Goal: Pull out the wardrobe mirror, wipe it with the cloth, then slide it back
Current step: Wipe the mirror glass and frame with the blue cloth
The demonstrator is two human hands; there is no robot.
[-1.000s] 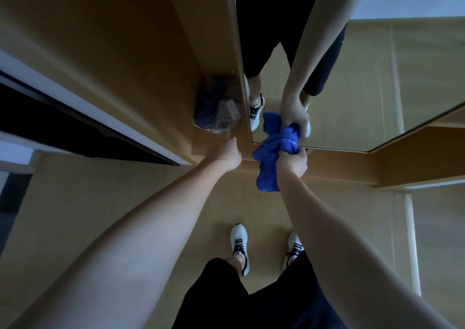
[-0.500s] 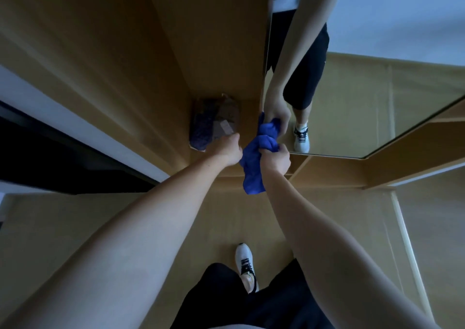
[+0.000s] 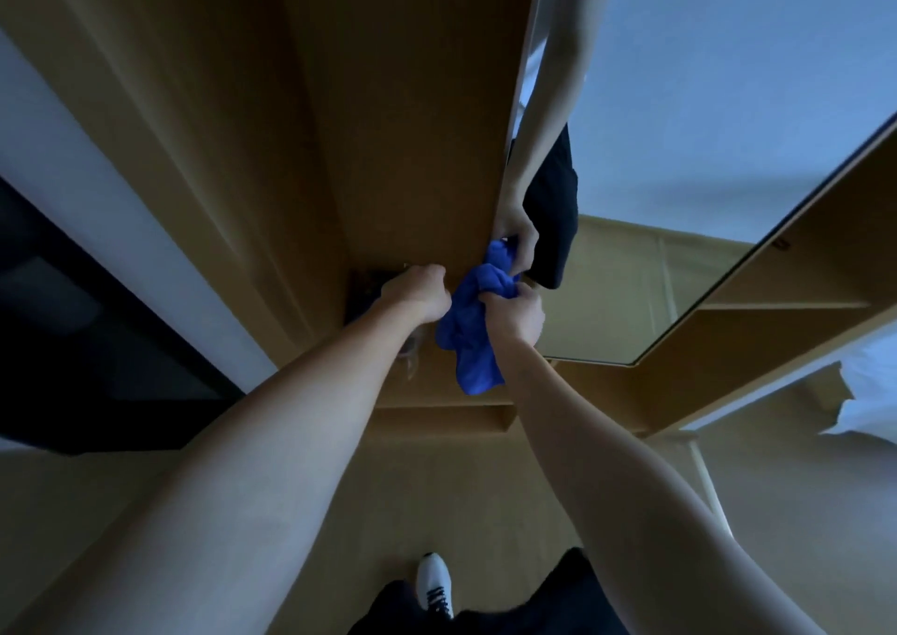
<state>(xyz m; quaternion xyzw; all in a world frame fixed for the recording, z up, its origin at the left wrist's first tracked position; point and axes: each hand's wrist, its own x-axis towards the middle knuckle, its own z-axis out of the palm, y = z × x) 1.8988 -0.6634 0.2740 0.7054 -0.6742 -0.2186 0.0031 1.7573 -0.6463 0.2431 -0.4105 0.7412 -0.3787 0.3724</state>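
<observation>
1. You are looking down a tan wooden wardrobe panel point(image 3: 403, 115) that fills the upper middle of the view; the floor point(image 3: 437, 489) below it is a similar tan wood tone.
2. The mirror point(image 3: 704, 158) stands to the right of that panel, its left edge running down to where your hands meet; its lower right corner is rounded.
3. In the glass you see a pale wall, a strip of floor, and the reflection of your own arm and dark shorts.
4. Your right hand point(image 3: 514, 314) is clenched around the bunched blue cloth point(image 3: 468, 333), pressed against the mirror's left edge (a loose tail of cloth hangs below your fist).
5. Your left hand point(image 3: 422, 292) is curled into a fist just beside the cloth, at the wardrobe panel's edge; you cannot tell from here whether it grips anything.
6. A dark bag-like object point(image 3: 369, 294) sits low inside the wardrobe, mostly hidden behind your left wrist.
7. To the left there is a white wall strip and a dark opening point(image 3: 73, 323).
8. At the right edge lies white bedding point(image 3: 869, 396).
9. One white shoe point(image 3: 434, 581) shows at the bottom.
</observation>
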